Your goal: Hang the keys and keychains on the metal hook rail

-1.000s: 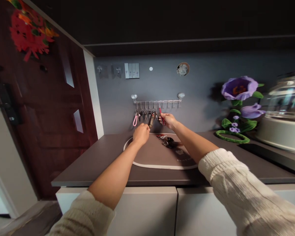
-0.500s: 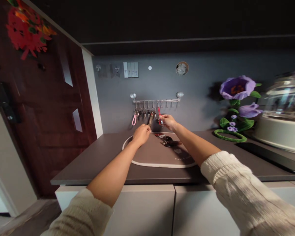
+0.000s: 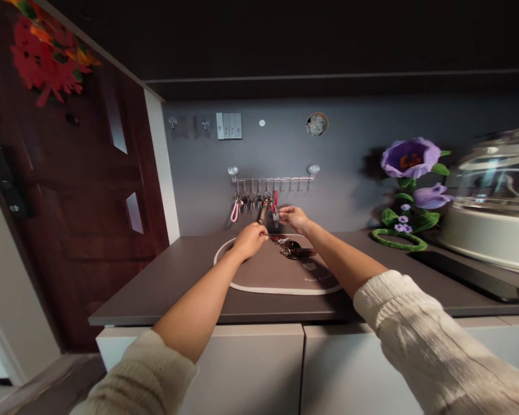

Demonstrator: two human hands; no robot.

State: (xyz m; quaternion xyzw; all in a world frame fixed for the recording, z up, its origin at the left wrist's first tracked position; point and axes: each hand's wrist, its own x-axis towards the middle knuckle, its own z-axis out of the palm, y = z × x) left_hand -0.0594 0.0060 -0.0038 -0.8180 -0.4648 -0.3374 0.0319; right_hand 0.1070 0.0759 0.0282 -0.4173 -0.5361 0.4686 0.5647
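Observation:
A metal hook rail on the grey wall carries several key sets, among them one with a pink loop, a brown strap fob and a red-strap key set. My right hand is closed on the lower end of the red-strap key set, which hangs from the rail. My left hand hovers over the oval mat, fingers pinched on something small that I cannot make out. More keys lie on the mat between my hands.
The mat lies on a dark countertop above white cabinet doors. A dark red door stands at the left. A purple knitted flower and a large glass-lidded appliance occupy the right side. Light switches sit above the rail.
My right hand has moved the red-strap key set left and up onto the rail. My left hand has shifted slightly right and lower, toward the keys on the mat.

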